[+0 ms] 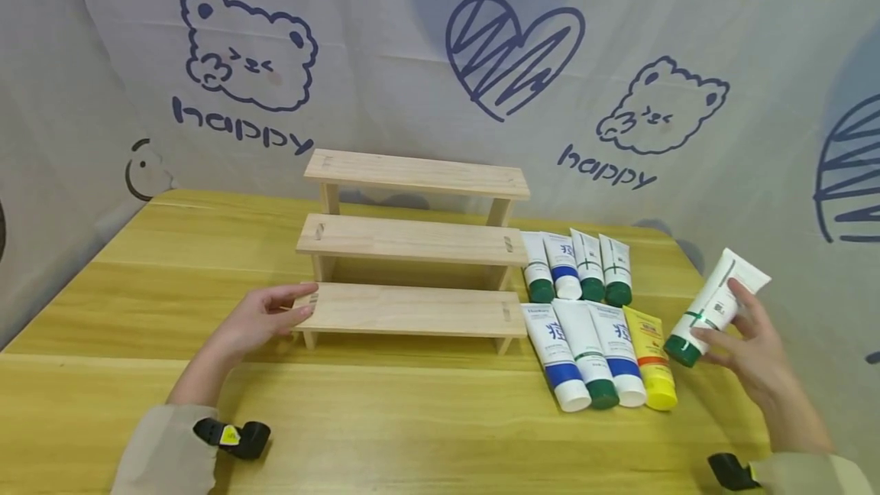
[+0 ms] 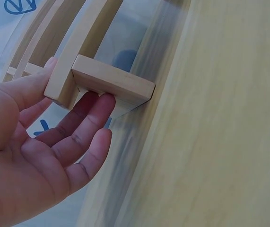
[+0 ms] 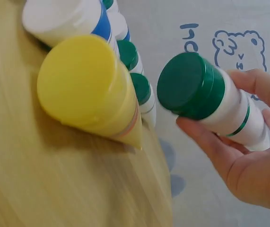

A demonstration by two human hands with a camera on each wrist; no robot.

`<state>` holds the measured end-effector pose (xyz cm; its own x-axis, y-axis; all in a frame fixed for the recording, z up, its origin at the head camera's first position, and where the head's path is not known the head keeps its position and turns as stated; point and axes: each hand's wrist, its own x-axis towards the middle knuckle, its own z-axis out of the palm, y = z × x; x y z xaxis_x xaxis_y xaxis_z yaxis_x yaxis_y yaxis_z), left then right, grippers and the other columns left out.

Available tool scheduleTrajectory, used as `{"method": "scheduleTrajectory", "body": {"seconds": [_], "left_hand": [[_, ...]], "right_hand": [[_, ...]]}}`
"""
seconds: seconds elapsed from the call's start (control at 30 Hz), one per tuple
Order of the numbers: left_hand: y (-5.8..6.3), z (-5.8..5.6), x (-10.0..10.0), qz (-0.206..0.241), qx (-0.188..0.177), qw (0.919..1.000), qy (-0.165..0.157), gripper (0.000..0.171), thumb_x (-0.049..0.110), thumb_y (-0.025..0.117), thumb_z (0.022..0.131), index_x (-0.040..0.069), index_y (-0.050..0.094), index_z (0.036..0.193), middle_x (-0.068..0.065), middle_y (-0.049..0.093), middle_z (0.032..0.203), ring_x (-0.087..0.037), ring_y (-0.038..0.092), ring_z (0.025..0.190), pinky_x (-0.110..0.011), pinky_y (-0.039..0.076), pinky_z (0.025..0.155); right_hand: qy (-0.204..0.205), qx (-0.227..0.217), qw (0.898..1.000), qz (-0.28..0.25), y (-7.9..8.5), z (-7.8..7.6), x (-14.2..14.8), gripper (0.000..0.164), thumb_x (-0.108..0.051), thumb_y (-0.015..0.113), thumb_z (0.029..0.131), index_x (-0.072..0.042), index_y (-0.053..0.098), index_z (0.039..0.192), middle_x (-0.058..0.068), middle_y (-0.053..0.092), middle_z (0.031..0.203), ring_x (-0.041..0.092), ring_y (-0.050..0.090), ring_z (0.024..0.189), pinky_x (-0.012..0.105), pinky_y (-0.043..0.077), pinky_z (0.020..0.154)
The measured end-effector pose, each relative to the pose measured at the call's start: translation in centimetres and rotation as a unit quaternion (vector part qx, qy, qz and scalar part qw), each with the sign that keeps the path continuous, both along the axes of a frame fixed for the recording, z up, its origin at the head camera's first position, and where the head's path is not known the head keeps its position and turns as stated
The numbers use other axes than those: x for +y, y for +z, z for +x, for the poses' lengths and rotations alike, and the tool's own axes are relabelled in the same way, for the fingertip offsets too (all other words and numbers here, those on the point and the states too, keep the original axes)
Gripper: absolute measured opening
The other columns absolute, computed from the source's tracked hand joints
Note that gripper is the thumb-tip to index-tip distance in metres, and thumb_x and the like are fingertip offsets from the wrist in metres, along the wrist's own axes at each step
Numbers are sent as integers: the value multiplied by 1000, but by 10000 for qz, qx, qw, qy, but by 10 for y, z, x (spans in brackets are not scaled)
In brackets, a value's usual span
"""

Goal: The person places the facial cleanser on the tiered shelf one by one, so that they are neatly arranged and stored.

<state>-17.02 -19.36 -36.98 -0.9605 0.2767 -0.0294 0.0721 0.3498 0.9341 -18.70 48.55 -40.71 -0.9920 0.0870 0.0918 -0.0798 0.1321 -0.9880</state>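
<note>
A three-step wooden display rack [image 1: 412,310] stands mid-table. My left hand [image 1: 257,317] grips the left end of its lowest step. In the left wrist view the thumb lies on the end of the step board, while the fingertips [image 2: 107,101] touch the supporting leg [image 2: 113,80] from beneath. At the right, my right hand [image 1: 756,350] holds a white squeeze tube [image 1: 715,304] between thumb and fingers, tilted with its green cap [image 3: 187,87] low and toward the left. The tube is raised beside a yellow tube [image 1: 649,350].
Right of the rack, tubes lie in two rows, caps toward me. The back row has white tubes [image 1: 589,262] with green or white caps; the front row holds blue-banded white tubes [image 1: 557,350], a green-capped one [image 1: 584,350] and the yellow one. A printed curtain [image 1: 385,59] hangs behind.
</note>
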Motion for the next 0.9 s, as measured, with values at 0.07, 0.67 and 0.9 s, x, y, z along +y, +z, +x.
{"method": "scheduleTrajectory", "body": {"seconds": [0.07,0.67,0.9], "left_hand": [[0,0,0,-11,19,10000,-16,51,25,54,91,-2,41,132,-25,44,126,-21,48,92,-34,47,70],[-2,0,-1,27,-2,10000,-12,51,24,55,90,-2,41,131,-24,44,126,-23,49,93,-35,46,70],[-2,0,-1,62,-23,10000,-8,51,24,55,90,-2,41,132,-24,43,127,-24,48,96,-35,46,72]], "right_hand": [[-45,21,9999,-96,7,0,-9,91,4,66,77,-38,17,141,4,35,122,12,56,85,43,50,60],[605,259,9929,-987,75,21,-117,72,5,47,89,-32,17,143,12,15,136,12,48,95,28,49,61],[817,409,9911,-967,82,14,-137,73,6,48,88,-30,17,143,15,8,140,15,45,99,30,50,61]]}}
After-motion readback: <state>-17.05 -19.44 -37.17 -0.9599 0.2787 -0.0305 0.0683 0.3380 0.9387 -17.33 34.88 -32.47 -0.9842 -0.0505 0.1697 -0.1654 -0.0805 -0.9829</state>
